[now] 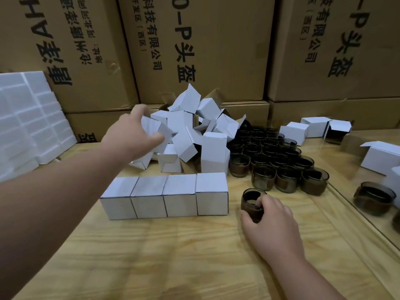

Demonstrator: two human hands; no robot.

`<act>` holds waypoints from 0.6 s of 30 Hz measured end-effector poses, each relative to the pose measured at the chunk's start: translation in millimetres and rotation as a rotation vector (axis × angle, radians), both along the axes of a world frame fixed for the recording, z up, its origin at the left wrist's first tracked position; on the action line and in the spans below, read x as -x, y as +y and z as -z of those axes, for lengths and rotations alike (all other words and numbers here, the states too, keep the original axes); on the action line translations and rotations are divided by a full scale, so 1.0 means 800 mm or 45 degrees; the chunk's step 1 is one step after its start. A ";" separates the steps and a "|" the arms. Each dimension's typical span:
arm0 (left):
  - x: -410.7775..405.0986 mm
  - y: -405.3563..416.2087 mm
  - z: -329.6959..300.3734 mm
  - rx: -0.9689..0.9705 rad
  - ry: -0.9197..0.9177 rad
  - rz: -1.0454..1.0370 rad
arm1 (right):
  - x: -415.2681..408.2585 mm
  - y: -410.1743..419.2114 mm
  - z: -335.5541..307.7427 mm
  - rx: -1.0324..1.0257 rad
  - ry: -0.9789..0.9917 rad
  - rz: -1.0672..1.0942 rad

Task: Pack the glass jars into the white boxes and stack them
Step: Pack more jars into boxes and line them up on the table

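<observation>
Wooden table (194, 256), brown cartons (216, 50) behind. Right hand (270, 221) grips an upright jar (252, 202), mouth up; left hand (134, 133) grasps a box (154, 128) beyond the closed-box row (164, 195).

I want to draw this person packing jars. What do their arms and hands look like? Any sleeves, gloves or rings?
Both arms are bare as far as the picture shows: no sleeves in view. The left hand and the right hand wear no gloves, and no rings, watch or bracelets show on the fingers or wrists. The nails look short and unpainted where visible.
</observation>
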State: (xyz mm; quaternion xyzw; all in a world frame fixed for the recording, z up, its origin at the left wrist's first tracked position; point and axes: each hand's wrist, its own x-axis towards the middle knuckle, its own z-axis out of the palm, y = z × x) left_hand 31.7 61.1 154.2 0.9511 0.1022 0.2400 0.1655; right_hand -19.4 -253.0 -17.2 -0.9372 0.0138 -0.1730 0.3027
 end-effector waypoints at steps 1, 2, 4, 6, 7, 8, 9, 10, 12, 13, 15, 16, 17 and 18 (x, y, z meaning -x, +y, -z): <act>0.017 -0.009 -0.008 0.159 -0.070 0.090 | 0.001 0.000 -0.001 -0.003 0.006 -0.003; 0.036 -0.019 -0.012 0.320 -0.113 0.189 | 0.001 0.000 -0.001 -0.006 0.012 -0.006; 0.077 -0.043 -0.005 0.614 -0.161 0.402 | 0.003 0.000 -0.004 -0.038 0.032 -0.008; 0.117 -0.067 0.025 0.854 -0.218 0.600 | 0.004 -0.003 -0.007 -0.135 0.050 -0.017; 0.136 -0.081 0.046 0.957 -0.236 0.679 | 0.004 -0.004 -0.009 -0.206 0.056 -0.028; 0.153 -0.094 0.069 1.062 -0.241 0.736 | 0.005 -0.007 -0.011 -0.272 0.062 -0.041; 0.167 -0.108 0.094 1.173 -0.242 0.765 | 0.006 -0.010 -0.012 -0.318 0.066 -0.057; 0.180 -0.121 0.119 1.271 -0.240 0.769 | 0.007 -0.012 -0.012 -0.344 0.071 -0.078; 0.198 -0.145 0.160 1.376 -0.201 0.730 | 0.012 -0.018 -0.012 -0.364 0.095 -0.141; 0.204 -0.155 0.174 1.396 -0.165 0.704 | 0.015 -0.020 -0.013 -0.374 0.115 -0.181; 0.210 -0.169 0.191 1.426 -0.121 0.680 | 0.020 -0.023 -0.014 -0.402 0.145 -0.246; 0.210 -0.174 0.195 1.436 -0.115 0.680 | 0.022 -0.024 -0.014 -0.413 0.143 -0.264; 0.210 -0.177 0.197 1.437 -0.116 0.677 | 0.023 -0.025 -0.014 -0.411 0.124 -0.271; 0.209 -0.179 0.197 1.428 -0.119 0.670 | 0.024 -0.025 -0.012 -0.388 0.082 -0.260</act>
